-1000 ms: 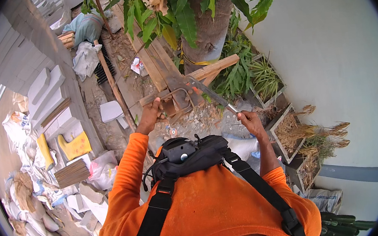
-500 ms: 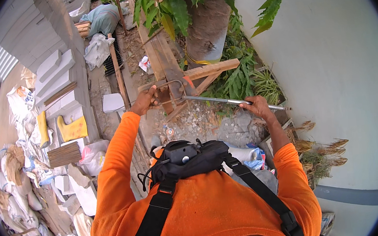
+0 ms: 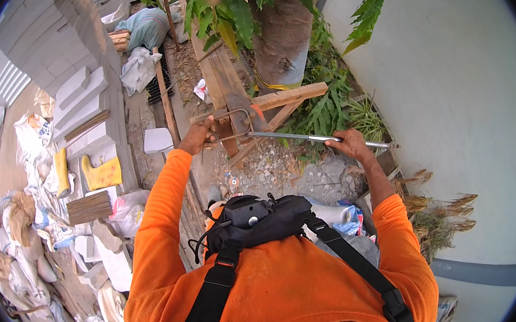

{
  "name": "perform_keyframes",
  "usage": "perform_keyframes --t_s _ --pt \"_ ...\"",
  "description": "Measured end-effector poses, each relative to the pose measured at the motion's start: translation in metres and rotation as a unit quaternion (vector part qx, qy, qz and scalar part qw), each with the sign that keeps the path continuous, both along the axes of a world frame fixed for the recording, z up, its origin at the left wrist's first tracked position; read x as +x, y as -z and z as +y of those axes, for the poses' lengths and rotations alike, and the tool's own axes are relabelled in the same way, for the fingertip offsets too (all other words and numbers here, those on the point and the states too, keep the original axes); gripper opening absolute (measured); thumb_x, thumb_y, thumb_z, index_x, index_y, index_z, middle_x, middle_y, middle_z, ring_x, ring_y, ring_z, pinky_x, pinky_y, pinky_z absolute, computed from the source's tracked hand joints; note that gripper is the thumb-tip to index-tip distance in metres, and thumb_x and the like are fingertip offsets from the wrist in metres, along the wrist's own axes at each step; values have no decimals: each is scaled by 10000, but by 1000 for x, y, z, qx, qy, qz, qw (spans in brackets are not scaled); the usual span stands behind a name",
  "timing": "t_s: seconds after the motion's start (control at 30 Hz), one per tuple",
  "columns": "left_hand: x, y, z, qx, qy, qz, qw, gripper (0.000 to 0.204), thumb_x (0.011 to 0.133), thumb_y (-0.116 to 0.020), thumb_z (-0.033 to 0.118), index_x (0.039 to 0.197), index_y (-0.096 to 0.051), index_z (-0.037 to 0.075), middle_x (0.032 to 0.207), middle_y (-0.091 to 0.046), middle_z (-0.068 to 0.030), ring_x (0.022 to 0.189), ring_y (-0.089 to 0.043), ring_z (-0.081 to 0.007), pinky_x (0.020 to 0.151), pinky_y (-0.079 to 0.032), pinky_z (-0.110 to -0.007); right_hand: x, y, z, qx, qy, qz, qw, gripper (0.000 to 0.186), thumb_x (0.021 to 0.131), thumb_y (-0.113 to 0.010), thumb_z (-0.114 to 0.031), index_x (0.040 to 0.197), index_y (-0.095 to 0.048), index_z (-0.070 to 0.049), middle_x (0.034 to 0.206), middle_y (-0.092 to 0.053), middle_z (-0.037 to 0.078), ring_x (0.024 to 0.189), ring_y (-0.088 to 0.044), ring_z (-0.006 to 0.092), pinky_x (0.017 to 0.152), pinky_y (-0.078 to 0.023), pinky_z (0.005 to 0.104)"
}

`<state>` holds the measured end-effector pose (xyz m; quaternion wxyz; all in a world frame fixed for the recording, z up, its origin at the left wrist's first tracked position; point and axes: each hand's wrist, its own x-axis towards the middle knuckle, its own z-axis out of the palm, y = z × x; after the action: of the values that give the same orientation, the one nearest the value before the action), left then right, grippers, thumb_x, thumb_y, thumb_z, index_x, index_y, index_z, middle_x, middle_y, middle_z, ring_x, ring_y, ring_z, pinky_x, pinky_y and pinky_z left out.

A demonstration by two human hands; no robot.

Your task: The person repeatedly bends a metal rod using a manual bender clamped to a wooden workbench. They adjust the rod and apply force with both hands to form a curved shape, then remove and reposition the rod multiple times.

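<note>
My left hand (image 3: 197, 137) is closed around one end of a thin brown metal rod bent into a rectangular loop (image 3: 233, 111). The loop lies over the end of a wooden plank bench (image 3: 224, 71). At its right corner it meets the tip of a long silver bar (image 3: 290, 135), which looks like a bending lever. My right hand (image 3: 349, 144) grips this bar near its outer end, over the ground at the right. An orange-red patch (image 3: 257, 111) marks the bench beside the loop. How the bar engages the rod is too small to make out.
A wooden brace (image 3: 292, 95) juts right from the bench beside a tree trunk (image 3: 284, 40). A pale wall (image 3: 452, 111) rises at right. Stacked grey blocks (image 3: 81, 94), yellow boots (image 3: 102, 173) and sacks (image 3: 23, 239) fill the left. Rubble (image 3: 328, 176) lies below the bar.
The view has shifted slightly, so the blocks and boots at left appear a little farther right. Both hands, the loop and the bar hold nearly the same places.
</note>
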<state>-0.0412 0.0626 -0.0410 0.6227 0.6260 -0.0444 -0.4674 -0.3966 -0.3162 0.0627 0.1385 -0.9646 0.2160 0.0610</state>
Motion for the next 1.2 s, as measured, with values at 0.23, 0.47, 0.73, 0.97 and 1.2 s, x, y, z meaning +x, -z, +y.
perform_keyframes --t_s 0.23,0.47,0.73,0.97,1.2 --pt "3 5 2 -1 10 5 1000 434 1025 -608 533 874 -574 127 628 -466 60 579 -571 -80 614 -632 -351 -4 5 2 12 11 2 1000 717 844 -632 -782 975 -789 -95 714 -713 131 806 -715 350 799 -554 470" --pt "3 2 3 1 9 7 1000 437 1018 -621 533 879 -580 121 632 -475 55 586 -576 -87 607 -629 -354 -8 5 10 36 34 -12 999 714 835 -655 -772 1005 -796 -94 693 -712 121 808 -718 345 804 -556 461" --pt "3 3 2 -5 10 -1 1000 443 1012 -628 535 881 -582 115 636 -490 43 576 -585 -97 609 -637 -365 -12 10 11 0 8 -54 998 670 847 -680 -729 965 -794 -79 705 -705 122 749 -702 339 726 -537 452" --pt "-1 5 -1 -5 -9 -16 1000 462 999 -643 546 871 -582 106 640 -481 40 559 -559 -91 574 -625 -339 -19 25 17 5 37 -85 996 694 830 -670 -763 929 -782 -86 689 -667 127 704 -666 342 679 -510 458" --pt "-4 6 1 -9 -26 -21 999 457 1014 -618 543 879 -570 109 647 -474 30 548 -527 -90 532 -596 -317 -24 42 32 27 107 -76 991 756 794 -634 -829 938 -781 -102 714 -708 104 776 -708 336 720 -529 466"
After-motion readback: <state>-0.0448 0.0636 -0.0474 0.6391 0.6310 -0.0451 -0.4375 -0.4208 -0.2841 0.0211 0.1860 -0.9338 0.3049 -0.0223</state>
